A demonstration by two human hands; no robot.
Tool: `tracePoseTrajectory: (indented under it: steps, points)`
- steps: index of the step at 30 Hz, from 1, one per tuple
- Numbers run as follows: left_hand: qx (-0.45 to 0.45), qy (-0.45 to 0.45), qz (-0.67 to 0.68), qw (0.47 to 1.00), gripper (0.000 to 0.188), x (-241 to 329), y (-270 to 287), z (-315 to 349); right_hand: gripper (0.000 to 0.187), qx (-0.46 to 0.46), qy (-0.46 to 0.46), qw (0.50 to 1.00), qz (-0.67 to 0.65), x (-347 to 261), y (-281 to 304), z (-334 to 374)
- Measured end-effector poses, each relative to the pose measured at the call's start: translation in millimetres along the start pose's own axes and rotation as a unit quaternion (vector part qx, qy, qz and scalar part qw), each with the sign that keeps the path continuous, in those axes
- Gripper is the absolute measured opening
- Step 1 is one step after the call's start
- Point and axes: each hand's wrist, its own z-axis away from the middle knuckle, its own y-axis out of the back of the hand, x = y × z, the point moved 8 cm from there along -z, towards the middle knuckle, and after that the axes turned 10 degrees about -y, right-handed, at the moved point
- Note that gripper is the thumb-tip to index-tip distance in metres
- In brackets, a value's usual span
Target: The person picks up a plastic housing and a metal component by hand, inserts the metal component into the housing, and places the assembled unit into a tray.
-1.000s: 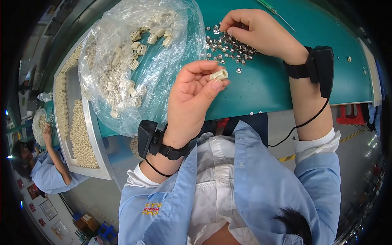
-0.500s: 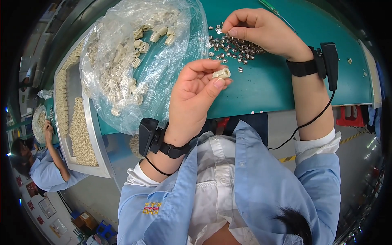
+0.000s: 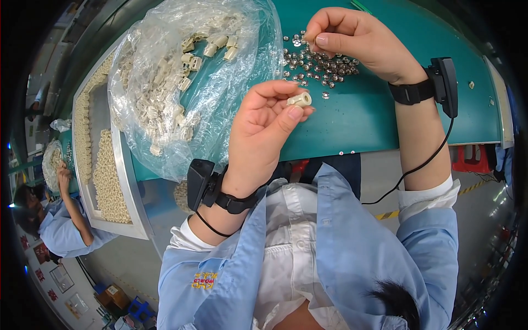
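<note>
My left hand [image 3: 263, 118] pinches a cream plastic socket [image 3: 300, 99], a short tube with a round hole in the end facing right. Beyond it, at the far side of the bench, my right hand [image 3: 357, 41] is closed in a pinch above the small round metal parts [image 3: 330, 69]. Thumb and forefinger meet over the pile's edge; whatever they hold is too small to make out. The shiny metal parts lie loose in a heap, a few scattered toward my left hand. A clear plastic bag [image 3: 220, 118] with cream plastic pieces [image 3: 184, 82] lies left of my left hand.
The green bench top [image 3: 374, 121] runs under everything. A metal-framed tray [image 3: 132, 187] filled with rows of cream parts [image 3: 110, 181] stands left of the bag. Another person [image 3: 69, 223] works at far left. A red stool [image 3: 472, 158] stands beyond the bench's right end.
My right hand has shifted slightly right and away from me, still pinched over the metal parts. My left hand holds the socket in almost the same place.
</note>
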Motion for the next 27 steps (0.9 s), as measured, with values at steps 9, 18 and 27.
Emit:
tracePoseTrajectory:
  steps: [9, 18, 27]
  points:
    - [0.014, 0.009, 0.009, 1.000, 0.028, 0, 0, 0, 0.012, -0.034, 0.007, 0.996, 0.085, 4, -14, 1]
    - [0.033, -0.003, 0.008, 0.999, 0.028, 1, 6, 0, 0.008, -0.072, -0.034, 0.993, 0.088, 9, -34, 2]
    - [0.033, -0.023, -0.006, 0.999, 0.027, 3, 6, 0, 0.009, -0.079, -0.020, 0.991, 0.105, 14, -42, 1]
